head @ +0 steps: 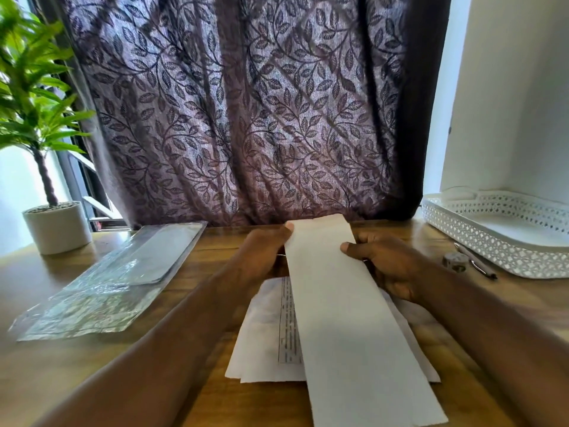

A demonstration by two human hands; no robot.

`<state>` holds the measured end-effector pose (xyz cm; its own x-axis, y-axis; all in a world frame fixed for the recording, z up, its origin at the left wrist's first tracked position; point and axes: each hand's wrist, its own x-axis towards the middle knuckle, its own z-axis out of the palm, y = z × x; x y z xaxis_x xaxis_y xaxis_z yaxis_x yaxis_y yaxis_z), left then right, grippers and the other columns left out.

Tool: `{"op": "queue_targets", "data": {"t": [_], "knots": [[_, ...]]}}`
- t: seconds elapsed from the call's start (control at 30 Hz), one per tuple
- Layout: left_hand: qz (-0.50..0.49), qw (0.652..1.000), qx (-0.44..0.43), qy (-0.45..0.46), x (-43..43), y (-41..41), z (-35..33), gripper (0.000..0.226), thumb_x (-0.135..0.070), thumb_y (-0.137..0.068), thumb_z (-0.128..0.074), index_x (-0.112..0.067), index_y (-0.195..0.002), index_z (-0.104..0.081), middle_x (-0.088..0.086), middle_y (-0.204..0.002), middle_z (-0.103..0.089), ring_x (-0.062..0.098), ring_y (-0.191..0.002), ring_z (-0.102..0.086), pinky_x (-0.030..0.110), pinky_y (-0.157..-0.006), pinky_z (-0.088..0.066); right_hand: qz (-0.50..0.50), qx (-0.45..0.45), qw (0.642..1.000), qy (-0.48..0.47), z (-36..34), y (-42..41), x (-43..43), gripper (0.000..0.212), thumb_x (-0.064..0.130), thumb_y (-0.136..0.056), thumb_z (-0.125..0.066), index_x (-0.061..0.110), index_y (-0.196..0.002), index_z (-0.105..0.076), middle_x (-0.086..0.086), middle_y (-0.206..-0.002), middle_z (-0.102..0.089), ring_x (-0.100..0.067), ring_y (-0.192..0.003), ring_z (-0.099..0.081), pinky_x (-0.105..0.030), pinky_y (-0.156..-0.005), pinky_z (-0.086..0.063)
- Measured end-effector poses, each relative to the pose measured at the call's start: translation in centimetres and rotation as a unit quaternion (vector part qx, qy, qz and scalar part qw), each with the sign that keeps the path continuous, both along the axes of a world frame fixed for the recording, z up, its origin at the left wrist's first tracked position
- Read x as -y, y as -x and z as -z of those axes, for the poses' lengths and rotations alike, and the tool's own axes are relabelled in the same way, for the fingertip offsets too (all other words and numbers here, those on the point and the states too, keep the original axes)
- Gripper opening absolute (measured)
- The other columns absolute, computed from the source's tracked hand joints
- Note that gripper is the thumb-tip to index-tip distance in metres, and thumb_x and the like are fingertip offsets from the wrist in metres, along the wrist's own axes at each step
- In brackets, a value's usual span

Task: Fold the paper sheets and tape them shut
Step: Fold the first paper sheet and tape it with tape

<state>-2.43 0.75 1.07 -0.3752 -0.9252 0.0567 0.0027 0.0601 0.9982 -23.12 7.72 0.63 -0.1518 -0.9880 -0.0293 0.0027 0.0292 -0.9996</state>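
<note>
Both hands hold a long folded paper [348, 306] above the table [61, 365]. The left hand [261, 254] pinches its far corner. The right hand [388, 266] grips its right edge. More paper sheets [264, 340] lie underneath.

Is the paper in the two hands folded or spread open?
Folded. The held paper is a long narrow strip, narrower than the loose sheets under it. The left hand and right hand pinch its far end.
</note>
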Motion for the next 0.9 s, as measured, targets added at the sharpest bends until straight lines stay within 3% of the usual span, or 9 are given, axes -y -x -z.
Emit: {"op": "queue_targets", "data": {"t": [0.13, 0.3, 0.37, 0.53, 0.67, 0.73, 0.83, 0.9], "knots": [[-0.022, 0.999, -0.028, 0.02, 1.2, 0.0, -0.1, 0.013, -0.008, -0.099, -0.059, -0.008, -0.11, -0.067, 0.01, -0.103, -0.077, 0.022, -0.088, -0.076, 0.034, -0.07, -0.06, 0.006, 0.0, 1.0, 0.027, -0.3, -0.8, -0.1, 0.021, 0.016, -0.1, -0.06, 0.005, -0.113, -0.072, -0.013, -0.107, -0.077, -0.033, -0.101, -0.074, -0.05, -0.092, -0.058], [0.017, 0.998, -0.061, 0.013, 1.4, -0.2, -0.3, 0.02, -0.002, -0.097, -0.059, -0.007, -0.116, -0.064, 0.012, -0.105, -0.076, 0.027, -0.093, -0.075, 0.038, -0.075, -0.062, 0.034, 0.003, 0.997, 0.073, -0.8, -0.8, 0.2, 0.021, 0.01, -0.099, -0.059, 0.008, -0.117, -0.068, -0.013, -0.108, -0.077, -0.026, -0.089, -0.075, -0.04, -0.074, -0.061], [0.025, 0.998, -0.057, 0.013, 1.2, -0.2, -0.3, 0.022, 0.0, -0.096, -0.059, -0.008, -0.116, -0.064, 0.014, -0.107, -0.075, 0.029, -0.096, -0.074, 0.04, -0.077, -0.062, 0.043, 0.015, 0.996, 0.079, -0.8, -0.7, 0.3, 0.021, 0.006, -0.096, -0.061, 0.011, -0.116, -0.066, -0.007, -0.098, -0.078, -0.018, -0.078, -0.074, -0.034, -0.065, -0.061], [0.039, 0.998, -0.05, 0.027, 1.2, -0.3, -0.2, 0.026, 0.005, -0.093, -0.059, -0.01, -0.112, -0.067, 0.015, -0.104, -0.073, 0.026, -0.087, -0.073, 0.034, -0.066, -0.06, 0.044, 0.008, 0.993, 0.105, -1.1, -0.7, 0.2, 0.02, -0.004, -0.094, -0.058, 0.006, -0.107, -0.07, -0.01, -0.083, -0.073, -0.015, -0.066, -0.07, -0.028, -0.055, -0.058], [0.03, 0.998, -0.042, 0.03, 1.4, -0.5, 0.1, 0.019, 0.002, -0.094, -0.06, -0.008, -0.107, -0.07, 0.014, -0.093, -0.074, 0.024, -0.08, -0.073, 0.032, -0.064, -0.059, 0.064, -0.004, 0.991, 0.121, -0.8, -0.7, 0.1, 0.016, -0.004, -0.095, -0.057, -0.002, -0.1, -0.072, -0.008, -0.075, -0.071, -0.011, -0.058, -0.066, -0.022, -0.048, -0.052], [0.029, 0.998, -0.05, 0.017, 1.3, -0.4, 0.2, 0.013, -0.01, -0.095, -0.064, -0.004, -0.104, -0.072, 0.014, -0.09, -0.073, 0.023, -0.076, -0.071, 0.033, -0.063, -0.058, 0.068, -0.01, 0.99, 0.123, -0.7, -0.7, 0.1, 0.015, -0.003, -0.095, -0.059, -0.003, -0.099, -0.072, -0.009, -0.075, -0.072, -0.012, -0.059, -0.067, -0.022, -0.05, -0.053], [-0.002, 0.999, -0.038, 0.018, 1.4, -0.1, 0.3, 0.033, -0.033, -0.094, -0.068, -0.001, -0.098, -0.073, 0.014, -0.082, -0.071, 0.023, -0.068, -0.067, 0.031, -0.061, -0.056, 0.07, -0.04, 0.988, 0.13, -0.6, -0.8, 0.1, 0.012, -0.001, -0.093, -0.063, -0.001, -0.095, -0.074, -0.013, -0.079, -0.074, -0.015, -0.064, -0.069, -0.024, -0.054, -0.055], [-0.017, 0.999, -0.014, 0.029, 1.6, -0.1, 0.4, 0.026, -0.029, -0.093, -0.069, -0.003, -0.099, -0.073, 0.014, -0.086, -0.074, 0.022, -0.071, -0.069, 0.032, -0.063, -0.059, 0.071, -0.062, 0.986, 0.138, -0.6, -0.8, 0.0, 0.011, 0.0, -0.092, -0.066, 0.003, -0.093, -0.076, -0.012, -0.082, -0.076, -0.019, -0.068, -0.072, -0.027, -0.059, -0.058]]}}
